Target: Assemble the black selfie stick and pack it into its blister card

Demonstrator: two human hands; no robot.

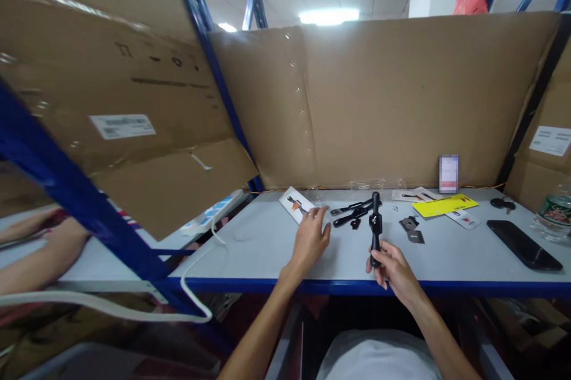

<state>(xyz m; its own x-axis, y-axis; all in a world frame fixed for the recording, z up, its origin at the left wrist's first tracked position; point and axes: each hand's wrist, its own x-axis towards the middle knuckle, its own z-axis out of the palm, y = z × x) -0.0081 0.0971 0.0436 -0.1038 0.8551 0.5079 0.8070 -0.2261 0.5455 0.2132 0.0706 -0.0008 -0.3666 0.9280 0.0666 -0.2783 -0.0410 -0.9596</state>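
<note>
Near table (pixel 259 255) edge: your right hand (pixel 393 262) grips the black tool (pixel 376 223) by its near handle, long axis pointing away from you | left hand (pixel 311 236), fingers loosely spread, sits left, apart from it | loose black tools (pixel 354 214) lie beyond, toward the far edge, nearer your left hand

Left hand (pixel 311 234) partly hides white package (pixel 291 203); bottle (pixel 554 214) cut by right edge.
</note>
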